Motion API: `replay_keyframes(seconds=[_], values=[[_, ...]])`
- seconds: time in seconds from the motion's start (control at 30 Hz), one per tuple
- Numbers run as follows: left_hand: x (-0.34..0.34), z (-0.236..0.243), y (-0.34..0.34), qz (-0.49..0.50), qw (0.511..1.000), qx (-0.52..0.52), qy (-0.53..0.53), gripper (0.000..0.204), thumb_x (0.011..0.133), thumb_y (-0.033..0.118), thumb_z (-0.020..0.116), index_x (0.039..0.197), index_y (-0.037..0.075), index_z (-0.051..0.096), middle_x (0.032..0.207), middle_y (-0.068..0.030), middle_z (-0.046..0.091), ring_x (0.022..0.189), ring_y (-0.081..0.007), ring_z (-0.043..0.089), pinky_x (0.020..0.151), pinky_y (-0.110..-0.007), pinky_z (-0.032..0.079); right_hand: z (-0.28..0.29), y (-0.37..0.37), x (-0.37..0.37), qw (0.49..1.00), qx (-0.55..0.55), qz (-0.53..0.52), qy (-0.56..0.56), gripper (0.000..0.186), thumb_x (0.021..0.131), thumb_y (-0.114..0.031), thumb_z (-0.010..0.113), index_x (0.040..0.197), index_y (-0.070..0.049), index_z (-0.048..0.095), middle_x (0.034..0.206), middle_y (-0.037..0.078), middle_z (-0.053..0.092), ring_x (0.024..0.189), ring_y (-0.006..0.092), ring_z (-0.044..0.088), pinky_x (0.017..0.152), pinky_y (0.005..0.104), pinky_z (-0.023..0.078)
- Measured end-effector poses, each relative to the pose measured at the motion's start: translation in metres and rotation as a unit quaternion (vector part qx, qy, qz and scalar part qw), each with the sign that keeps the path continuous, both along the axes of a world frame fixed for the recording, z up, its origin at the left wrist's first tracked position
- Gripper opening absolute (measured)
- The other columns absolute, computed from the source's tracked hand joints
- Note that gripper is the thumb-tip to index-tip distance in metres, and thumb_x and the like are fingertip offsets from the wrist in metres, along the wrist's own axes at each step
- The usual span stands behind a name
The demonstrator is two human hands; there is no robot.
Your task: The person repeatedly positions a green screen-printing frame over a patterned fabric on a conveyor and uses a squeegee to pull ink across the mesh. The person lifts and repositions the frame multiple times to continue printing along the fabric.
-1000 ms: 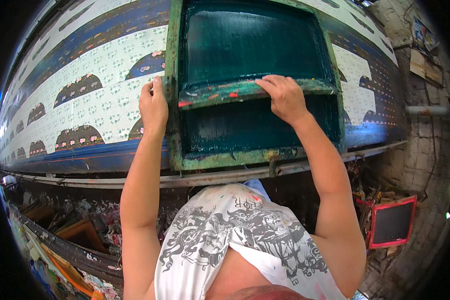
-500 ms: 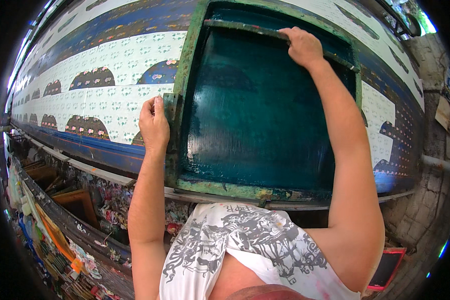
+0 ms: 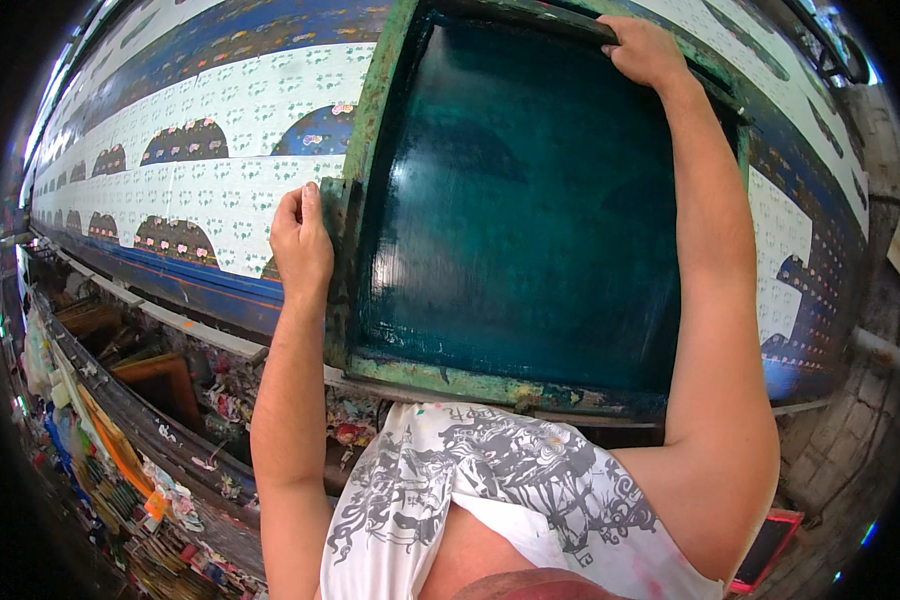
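Observation:
A large screen-printing frame (image 3: 370, 95) with a green, paint-stained rim and dark teal ink across its mesh lies on the long printing table. My left hand (image 3: 302, 235) is closed on the side piece at the frame's left edge, thumb uppermost. Up at the far end, my right hand (image 3: 640, 55) grips a dark squeegee bar (image 3: 545, 22) inside the frame. Pale sheets (image 3: 240, 215) with small green motifs and dark arched cut shapes with pink flowers lie on the table either side of the screen.
A metal rail (image 3: 210, 340) runs along the table's near edge. Below at left are wooden frames (image 3: 155, 390) among paint-stained clutter. A red-rimmed frame (image 3: 770, 550) stands low at right, beside a paved floor (image 3: 825, 460).
My right hand has pushed the squeegee from the middle of the screen to its far end, my arm stretching forward. My left hand still holds the frame's left side. The view has shifted slightly.

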State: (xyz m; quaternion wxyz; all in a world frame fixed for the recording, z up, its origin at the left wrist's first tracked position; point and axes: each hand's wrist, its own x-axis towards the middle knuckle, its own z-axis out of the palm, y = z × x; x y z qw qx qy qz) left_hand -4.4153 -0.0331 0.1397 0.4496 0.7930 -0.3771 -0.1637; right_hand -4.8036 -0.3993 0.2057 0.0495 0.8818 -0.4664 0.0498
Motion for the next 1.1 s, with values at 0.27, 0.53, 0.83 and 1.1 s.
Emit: replay_keyframes(seconds=[0.27,0.53,0.83,1.1], values=[[-0.002,0.010,-0.005,-0.014,1.000,0.006,-0.010,0.051,0.111,0.042,0.062,0.109,-0.008,0.074,0.091,-0.0150,0.074,0.083,-0.0218,0.065,0.081,-0.038,0.052,0.004,0.094,-0.001,0.999,0.044,0.011,0.009,0.041,0.099,-0.022,0.069,0.140,-0.020,0.070,0.128,0.016,0.076,0.123,0.0388,0.071,0.106,0.0557,0.057],[0.012,-0.003,-0.007,-0.049,0.999,0.002,0.007,0.059,0.109,0.049,0.061,0.111,-0.008,0.076,0.098,-0.0205,0.077,0.092,-0.0274,0.069,0.089,-0.041,0.053,0.003,0.272,-0.004,0.998,0.060,0.023,-0.008,0.031,0.093,-0.014,0.072,0.123,-0.018,0.075,0.114,0.012,0.078,0.107,0.0372,0.075,0.092,0.0517,0.060],[0.013,-0.010,-0.015,-0.061,0.998,0.018,-0.016,0.069,0.106,0.058,0.057,0.119,-0.006,0.078,0.120,-0.0281,0.077,0.119,-0.0417,0.072,0.107,-0.048,0.051,-0.005,0.440,-0.011,0.995,0.084,0.016,-0.052,0.028,0.089,-0.015,0.075,0.116,-0.018,0.076,0.105,0.010,0.077,0.103,0.0329,0.076,0.085,0.0495,0.062],[0.015,-0.012,-0.022,-0.062,0.995,0.037,-0.066,0.071,0.105,0.060,0.055,0.120,-0.006,0.078,0.123,-0.0294,0.076,0.121,-0.0442,0.071,0.107,-0.050,0.051,-0.022,0.497,-0.018,0.991,0.052,0.024,-0.118,0.056,0.086,-0.048,0.085,0.126,-0.009,0.078,0.118,0.012,0.073,0.113,0.0345,0.066,0.100,0.0465,0.055]])
